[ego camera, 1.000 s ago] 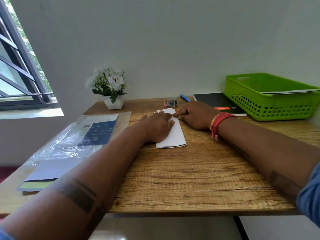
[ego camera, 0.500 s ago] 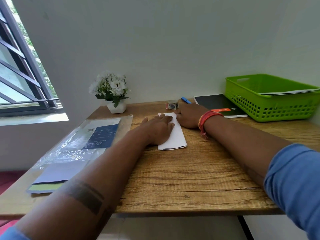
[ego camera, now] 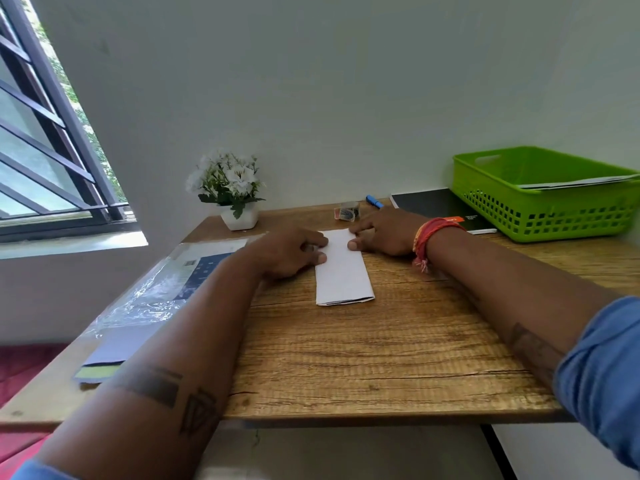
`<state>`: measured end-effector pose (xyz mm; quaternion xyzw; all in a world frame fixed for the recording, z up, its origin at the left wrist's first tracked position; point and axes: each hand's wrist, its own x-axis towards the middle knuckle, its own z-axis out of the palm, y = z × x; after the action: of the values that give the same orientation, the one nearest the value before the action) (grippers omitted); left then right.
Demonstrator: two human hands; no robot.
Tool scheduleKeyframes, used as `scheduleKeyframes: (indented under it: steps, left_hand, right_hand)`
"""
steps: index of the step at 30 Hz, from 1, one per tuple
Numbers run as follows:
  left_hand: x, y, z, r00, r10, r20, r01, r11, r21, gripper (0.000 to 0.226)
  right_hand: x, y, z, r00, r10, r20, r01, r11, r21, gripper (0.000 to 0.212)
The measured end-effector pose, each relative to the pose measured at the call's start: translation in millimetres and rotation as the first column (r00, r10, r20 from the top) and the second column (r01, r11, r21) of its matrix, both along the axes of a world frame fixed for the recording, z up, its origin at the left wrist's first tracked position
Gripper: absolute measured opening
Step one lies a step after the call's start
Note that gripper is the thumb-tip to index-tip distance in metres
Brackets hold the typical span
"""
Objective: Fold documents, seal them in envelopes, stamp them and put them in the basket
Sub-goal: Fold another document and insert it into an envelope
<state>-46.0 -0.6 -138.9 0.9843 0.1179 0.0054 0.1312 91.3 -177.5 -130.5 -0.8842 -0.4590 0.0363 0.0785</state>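
Note:
A folded white document lies lengthwise on the wooden desk, its near end showing layered edges. My left hand rests at its far left edge with curled fingertips touching the paper. On the far right edge my right hand holds the paper, thumb on top and fingers at the far corner. A green plastic basket stands at the back right with white paper lying in it. A small pack of stamps sits just beyond the document.
A clear plastic sleeve with envelopes lies along the desk's left side. A white flower pot stands at the back left. A blue pen and a black notebook lie at the back, next to the basket. A window is on the left.
My left hand has slid off the top of the document to its left edge, uncovering most of it. My right hand has shifted onto the far right corner. The camera tilted up slightly.

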Motion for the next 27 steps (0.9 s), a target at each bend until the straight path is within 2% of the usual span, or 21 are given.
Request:
scheduleKeyframes:
  steps: [3,6,10,14,18,23,25,27]
  left_hand:
    - [-4,3,6,0.988,-0.043,-0.149,0.042,0.999,-0.007,0.068]
    - [-2,8,8,0.957,-0.087,-0.278,0.057,0.992,-0.114,0.097]
    - [2,13,7,0.934,-0.113,-0.339,0.056,0.983,-0.173,0.118]
    - [3,15,3,0.936,-0.120,-0.332,0.065,0.983,-0.173,0.120]
    - [6,18,1,0.942,-0.128,-0.309,0.074,0.980,-0.183,0.125]
    - [6,16,2,0.936,-0.125,-0.328,0.057,0.977,-0.207,0.127]
    - [2,13,4,0.944,-0.115,-0.309,0.053,0.978,-0.202,0.123]
    - [-6,6,5,0.965,-0.094,-0.245,0.048,0.982,-0.185,0.116]
  right_hand:
    - [0,0,0,1.000,-0.002,-0.004,0.002,1.000,0.000,0.057]
    - [0,1,0,1.000,-0.006,-0.012,0.006,1.000,-0.009,0.056]
    - [0,1,-3,1.000,-0.007,0.023,0.007,0.999,0.035,0.053]
    - [-8,2,-10,0.988,0.075,0.132,-0.090,0.990,0.108,0.044]
    - [-21,1,-9,0.970,0.235,0.061,-0.239,0.969,0.061,0.051]
    - [-19,-9,-6,0.967,0.244,-0.078,-0.248,0.967,-0.053,0.074]
    - [-18,-12,-6,0.962,0.246,-0.122,-0.253,0.967,-0.038,0.079]
    - [-19,-15,-8,0.956,0.221,-0.194,-0.212,0.975,0.066,0.069]
